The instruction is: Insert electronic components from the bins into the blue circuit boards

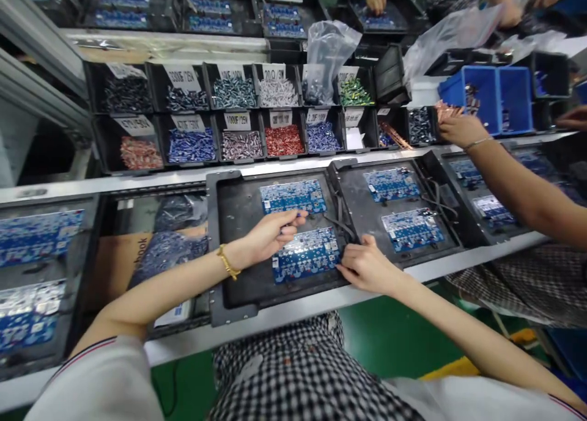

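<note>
My left hand (280,233) is closed over the tray, a small blue capacitor (300,214) showing at its fingertips; more blue shows between the curled fingers. Below it lies a blue circuit board (305,259), and behind it a second blue circuit board (293,196), both in a black tray (238,219). My right hand (367,267) has its fingers curled by the lower board's right corner, at the tray's side. Whatever those fingers hold, if anything, is hidden.
Black bins (192,143) of sorted components stand in two rows behind the rail. Another tray (362,216) with two boards adjoins on the right. A co-worker's arm (513,176) reaches toward copper-coloured parts beside blue bins (479,94). A plastic bag (330,60) sits on the bins.
</note>
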The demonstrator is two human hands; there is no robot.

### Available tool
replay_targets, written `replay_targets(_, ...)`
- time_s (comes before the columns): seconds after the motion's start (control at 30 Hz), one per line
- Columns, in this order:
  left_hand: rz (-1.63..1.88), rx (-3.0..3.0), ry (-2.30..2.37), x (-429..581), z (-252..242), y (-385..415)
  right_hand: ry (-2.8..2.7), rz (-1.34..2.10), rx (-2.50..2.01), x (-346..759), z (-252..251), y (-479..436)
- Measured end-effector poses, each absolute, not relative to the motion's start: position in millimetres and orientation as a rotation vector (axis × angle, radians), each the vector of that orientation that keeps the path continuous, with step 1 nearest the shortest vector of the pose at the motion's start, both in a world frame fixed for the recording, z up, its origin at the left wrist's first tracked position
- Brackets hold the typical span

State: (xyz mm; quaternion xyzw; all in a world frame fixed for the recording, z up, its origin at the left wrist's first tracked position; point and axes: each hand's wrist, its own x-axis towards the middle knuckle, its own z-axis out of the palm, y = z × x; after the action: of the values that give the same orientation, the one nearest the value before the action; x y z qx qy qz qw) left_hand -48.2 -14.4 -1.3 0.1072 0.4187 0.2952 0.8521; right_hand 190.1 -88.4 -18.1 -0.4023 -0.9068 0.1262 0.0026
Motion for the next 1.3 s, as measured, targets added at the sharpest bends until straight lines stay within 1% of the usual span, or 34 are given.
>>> replay_targets(0.07,0.594,0.233,0.852,-39,-4,-14,-2.740,0.470,-1.370,186,-10,-77)
replay_targets(0.13,0.594,0.272,0.816,-32,-6,-13,-2.487,0.522,-1.452,176,-1,-61)
replay_targets(0.2,0.622,0.335,0.800,-27,-7,-14,-2.198,0.532,-1.448,162,8,-44)
replay_targets(0.27,0.648,0.403,0.803,-26,-7,-15,-2.103,0.548,-1.396,147,15,-30)
replay_targets(0.37,0.656,0.420,0.819,-33,-3,-18,-2.173,0.553,-1.348,129,21,-18)
replay_targets(0.5,0.624,0.215,0.896,-53,1,-25,-2.277,0.582,-1.336,122,17,-2)
replay_targets(0.6,0.566,0.127,1.006,-65,0,-36,-2.346,0.667,-1.318,117,-2,19)
replay_targets(0.7,0.505,0.163,0.983,-69,-5,-44,-2.451,0.795,-1.241,107,-28,40)
replay_targets(0.77,0.493,0.239,0.969,-70,-7,-45,-2.512,0.820,-1.197,102,-40,48)
replay_targets(0.87,0.526,0.298,1.018,-69,-10,-41,-2.599,0.762,-1.165,98,-45,51)
replay_targets(1.03,0.616,0.185,1.046,-68,-13,-30,-2.720,0.643,-1.137,98,-41,47)
replay_targets(1.2,0.606,0.129,1.081,-65,-13,-25,-2.812,0.461,-1.078,99,-40,44)
replay_targets(1.3,0.598,0.104,1.071,-63,-13,-24,-2.833,0.430,-1.066,99,-40,43)
